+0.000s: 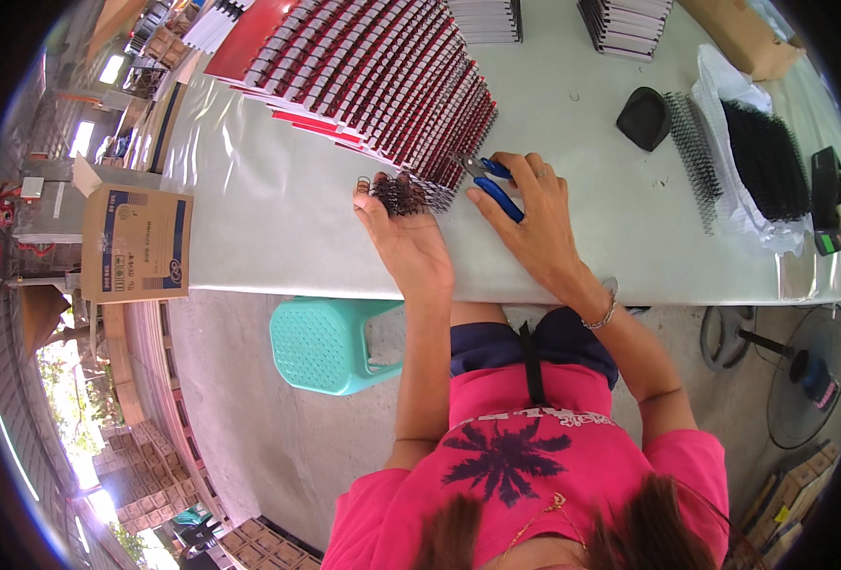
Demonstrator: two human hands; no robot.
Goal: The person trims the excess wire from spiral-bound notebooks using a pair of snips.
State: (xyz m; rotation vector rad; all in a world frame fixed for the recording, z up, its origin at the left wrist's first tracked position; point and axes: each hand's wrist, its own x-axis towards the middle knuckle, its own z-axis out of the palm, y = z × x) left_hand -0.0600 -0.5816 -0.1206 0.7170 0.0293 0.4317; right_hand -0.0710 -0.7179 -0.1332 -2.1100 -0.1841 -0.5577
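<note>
hair (pixel 449 537) lies nearest the camera, over pink shirt (pixel 525 442). left hand (pixel 413 242): palm up, half-curled, holding dark coils (pixel 406 197) at the near edge of the book stack (pixel 373 81). right hand (pixel 544 211): loosely closed on blue pliers (pixel 499 198), tips beside the stack's edge. table (pixel 572 256) also carries black pile (pixel 767 157), far right.

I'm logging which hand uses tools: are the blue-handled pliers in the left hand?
No, the right hand holds the blue-handled pliers.
</note>
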